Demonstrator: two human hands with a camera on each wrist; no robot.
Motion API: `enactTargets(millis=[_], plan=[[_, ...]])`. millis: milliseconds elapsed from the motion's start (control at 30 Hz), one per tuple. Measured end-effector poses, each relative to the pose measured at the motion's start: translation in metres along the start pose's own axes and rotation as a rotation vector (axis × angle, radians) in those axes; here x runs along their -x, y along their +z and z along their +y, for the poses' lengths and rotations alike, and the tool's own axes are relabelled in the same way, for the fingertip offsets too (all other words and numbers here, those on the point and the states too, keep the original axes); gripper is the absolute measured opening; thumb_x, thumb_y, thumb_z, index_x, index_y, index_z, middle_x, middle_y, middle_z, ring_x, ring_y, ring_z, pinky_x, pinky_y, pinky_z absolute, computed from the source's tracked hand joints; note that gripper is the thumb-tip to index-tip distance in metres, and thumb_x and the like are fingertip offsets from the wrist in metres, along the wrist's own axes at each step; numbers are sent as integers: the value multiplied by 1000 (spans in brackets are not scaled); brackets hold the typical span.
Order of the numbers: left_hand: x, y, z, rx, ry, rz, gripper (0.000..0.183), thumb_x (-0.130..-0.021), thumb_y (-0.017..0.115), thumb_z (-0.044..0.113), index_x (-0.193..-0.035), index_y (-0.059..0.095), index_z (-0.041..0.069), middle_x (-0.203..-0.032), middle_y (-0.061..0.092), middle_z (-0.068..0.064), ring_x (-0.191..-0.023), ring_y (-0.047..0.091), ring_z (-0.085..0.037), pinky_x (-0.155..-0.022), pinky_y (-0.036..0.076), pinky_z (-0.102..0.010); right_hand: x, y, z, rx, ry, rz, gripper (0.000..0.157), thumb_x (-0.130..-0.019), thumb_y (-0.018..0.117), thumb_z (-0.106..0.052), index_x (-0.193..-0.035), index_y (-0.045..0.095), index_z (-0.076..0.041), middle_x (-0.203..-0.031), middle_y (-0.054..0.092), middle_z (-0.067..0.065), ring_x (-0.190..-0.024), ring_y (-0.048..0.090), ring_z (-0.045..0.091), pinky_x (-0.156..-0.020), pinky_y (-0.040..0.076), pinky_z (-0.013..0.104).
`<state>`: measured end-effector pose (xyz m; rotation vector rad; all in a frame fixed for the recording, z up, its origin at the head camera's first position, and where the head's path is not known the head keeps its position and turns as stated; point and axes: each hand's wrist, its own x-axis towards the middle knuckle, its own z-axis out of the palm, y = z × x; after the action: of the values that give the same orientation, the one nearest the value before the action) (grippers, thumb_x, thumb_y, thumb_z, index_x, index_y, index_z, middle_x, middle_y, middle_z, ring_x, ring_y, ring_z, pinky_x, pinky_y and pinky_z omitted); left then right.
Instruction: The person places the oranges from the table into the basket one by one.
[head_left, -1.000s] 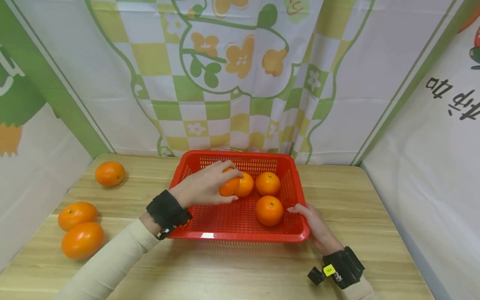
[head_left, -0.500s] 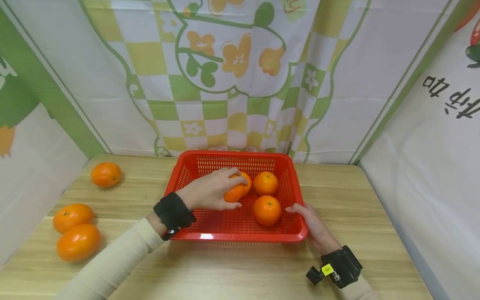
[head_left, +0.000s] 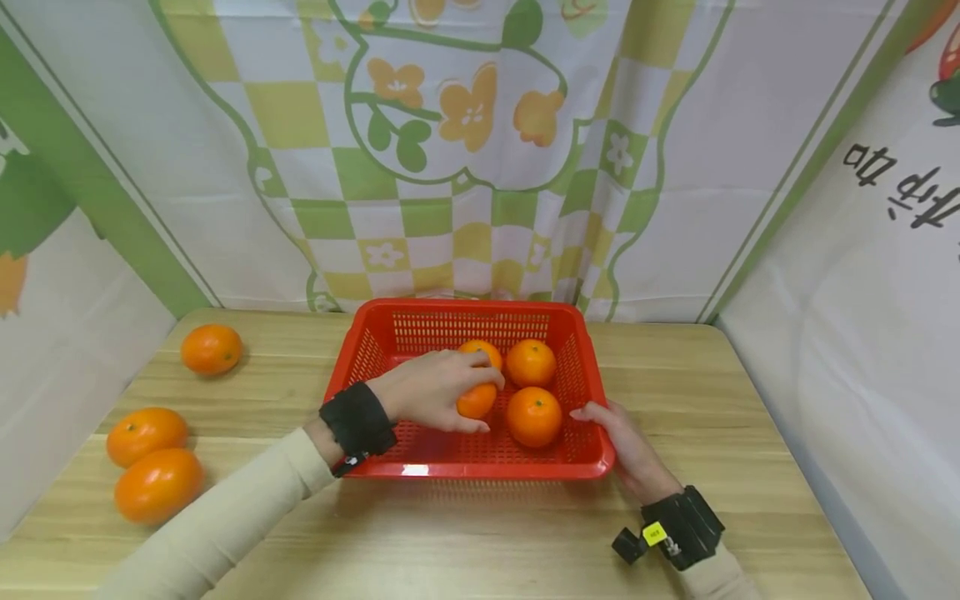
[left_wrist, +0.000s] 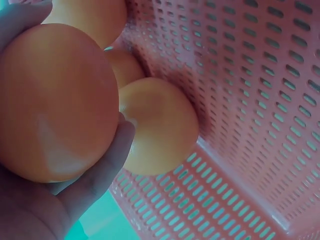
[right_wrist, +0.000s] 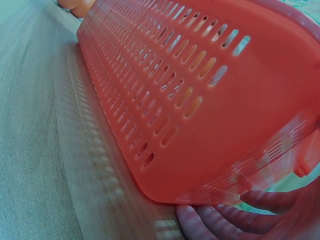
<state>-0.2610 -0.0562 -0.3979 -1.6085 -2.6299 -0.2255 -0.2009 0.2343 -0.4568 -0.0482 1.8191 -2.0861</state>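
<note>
In the head view, my left hand (head_left: 433, 390) reaches over the left side of a red plastic basket (head_left: 495, 472) and grips an orange (head_left: 477, 402) inside it. Thumb and fingers wrap around that same orange (left_wrist: 57, 105) in the left wrist view. Three other oranges lie in the basket: one behind (head_left: 482, 352), one at the back right (head_left: 531, 363) and one at the front right (head_left: 534, 417). My right hand (head_left: 628, 450) holds the basket's right wall, its thumb over the rim. Against the outside lower edge rest its fingers (right_wrist: 235, 220) in the right wrist view.
Three oranges lie on the wooden table (head_left: 465, 542) left of the basket: one far back (head_left: 212, 349) and a pair nearer, (head_left: 147, 436) the upper touching the lower (head_left: 159, 485). A patterned curtain (head_left: 465, 167) hangs just behind the basket. Cloth walls flank both sides.
My left hand has moved the held orange a little to the right and toward the basket's front. The right hand keeps its hold on the basket wall. The view has shifted slightly.
</note>
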Motion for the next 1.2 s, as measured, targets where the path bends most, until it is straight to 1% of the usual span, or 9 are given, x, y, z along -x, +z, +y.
enactTargets(millis=[167,367,500,733,800,900,967,1033,1200], plan=[[-4,4,0,-18,-8,-41,55,-76,68,53,-117,59,19,-102,50,3,-79,48,-11,-63,48,-30,0,0,0,0,-5,-2,50,-91,50,-16,-136,36,1,-123,56,20,-102,58,37,-84,50,47],[-8,6,2,18,-10,-85,54,-74,70,54,-115,59,19,-101,49,3,-78,48,-12,-64,49,-31,-1,-1,0,-2,-6,-5,51,-91,50,-16,-136,36,1,-123,56,19,-102,58,36,-84,50,47],[-10,7,4,19,-4,-119,57,-74,70,55,-116,58,19,-98,49,3,-76,48,-12,-64,48,-30,-1,-1,0,-5,-8,0,51,-90,51,-16,-136,36,1,-123,56,20,-102,58,36,-84,51,46],[-12,11,4,-16,20,-180,63,-72,70,59,-118,58,18,-97,50,2,-75,47,-12,-63,48,-29,0,-2,1,-1,-6,-3,51,-91,50,-17,-136,36,0,-124,55,20,-103,58,35,-85,50,46],[-13,13,3,-25,32,-207,65,-71,71,59,-119,58,17,-100,51,0,-77,48,-13,-66,49,-29,0,-2,1,-2,-4,2,51,-91,51,-17,-136,36,0,-124,55,20,-103,58,36,-85,50,46],[-15,16,4,-41,37,-255,67,-72,71,58,-123,57,16,-112,54,-6,-88,51,-15,-77,51,-33,0,-2,1,-5,-2,7,51,-90,52,-17,-136,37,-1,-125,55,20,-102,58,36,-85,50,47],[-16,18,5,-51,34,-280,67,-73,71,56,-123,56,16,-117,55,-8,-92,52,-17,-80,51,-36,0,-2,1,-5,-3,4,51,-90,52,-18,-136,37,-1,-125,55,20,-102,58,36,-84,50,47],[-16,18,6,-61,33,-292,67,-73,71,56,-124,56,15,-121,55,-9,-96,52,-18,-83,51,-38,0,-2,2,-1,-3,3,51,-90,53,-18,-136,37,-1,-125,54,20,-102,58,36,-84,50,47],[-16,18,8,-70,34,-296,65,-73,72,55,-123,56,16,-122,54,-10,-99,52,-20,-82,52,-39,-1,-3,2,7,2,-1,51,-90,53,-19,-136,37,-1,-125,55,20,-101,58,36,-84,50,47]])
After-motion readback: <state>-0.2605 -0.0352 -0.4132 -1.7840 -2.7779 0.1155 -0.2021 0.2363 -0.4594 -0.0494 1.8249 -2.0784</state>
